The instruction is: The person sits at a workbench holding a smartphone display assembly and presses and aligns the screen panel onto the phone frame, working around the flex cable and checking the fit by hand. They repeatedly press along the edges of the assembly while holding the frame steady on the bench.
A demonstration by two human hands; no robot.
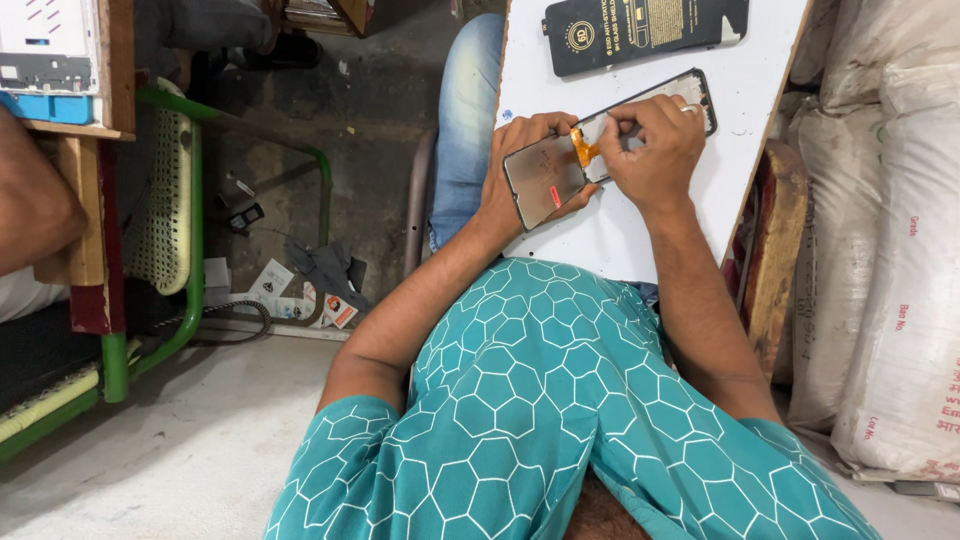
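My left hand (520,150) grips a phone display panel (545,178), its grey back facing up, with an orange flex ribbon (583,150) at its end. My right hand (655,150) pinches at that ribbon, fingers closed over the joint between the panel and a black phone frame (695,95) lying on the white board (640,235). Both hands rest above the board, which lies across my lap.
A flat black package (645,30) lies at the board's far end. White sacks (890,250) are stacked at the right. A green metal chair (170,230) and a wooden table (95,130) stand at the left, with another person's arm (35,205) beside them. Paper scraps (300,295) litter the floor.
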